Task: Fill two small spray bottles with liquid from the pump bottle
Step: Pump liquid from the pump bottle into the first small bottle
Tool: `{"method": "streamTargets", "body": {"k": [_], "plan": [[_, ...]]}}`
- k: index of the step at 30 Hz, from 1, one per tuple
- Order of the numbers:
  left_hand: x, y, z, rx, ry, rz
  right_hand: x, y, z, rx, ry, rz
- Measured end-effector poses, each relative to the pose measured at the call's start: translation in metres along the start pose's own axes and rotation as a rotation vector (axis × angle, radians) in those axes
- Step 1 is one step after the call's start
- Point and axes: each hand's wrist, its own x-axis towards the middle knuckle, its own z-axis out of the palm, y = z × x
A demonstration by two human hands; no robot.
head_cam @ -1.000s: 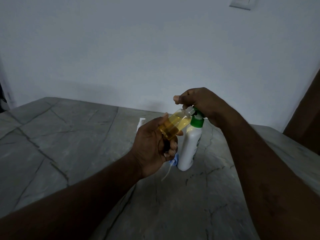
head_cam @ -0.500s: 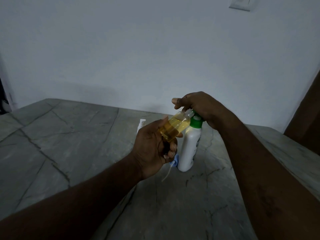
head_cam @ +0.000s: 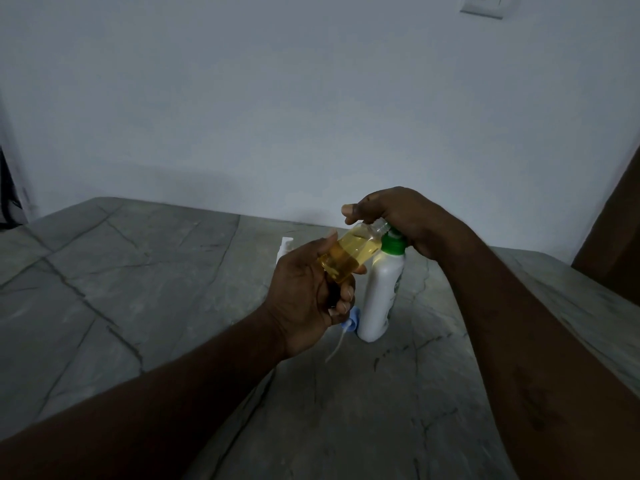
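Note:
My left hand [head_cam: 308, 292] grips a small clear spray bottle [head_cam: 349, 254] holding yellow liquid, tilted so its open neck points up and right to the pump spout. A white pump bottle [head_cam: 379, 292] with a green collar stands upright on the stone table [head_cam: 138, 289]. My right hand [head_cam: 394, 216] covers and presses on its pump head, fingers curled over it. A second small white spray bottle [head_cam: 284, 249] stands behind my left hand, mostly hidden. A blue spray cap with a white dip tube [head_cam: 348, 327] lies on the table at the pump bottle's base.
A pale wall rises just behind the table's far edge. A dark brown panel [head_cam: 613, 237] stands at the right. A wall switch plate [head_cam: 483, 5] sits high on the wall.
My right hand has gone down on the pump head, pushing it lower. My left hand keeps the small bottle's neck at the spout and has barely shifted.

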Motion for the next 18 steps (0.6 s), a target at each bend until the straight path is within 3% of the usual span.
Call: {"method": "streamTargets", "body": {"k": [8, 18], "plan": [[0.0007, 0.0001, 0.0, -0.001, -0.033, 0.004, -0.0011, -0.0055, -0.0069, -0.035, 0.039, -0.081], [0.0004, 0.0005, 0.0, -0.023, -0.017, 0.0, -0.0006, -0.0013, 0.0001, 0.049, -0.013, 0.027]]}}
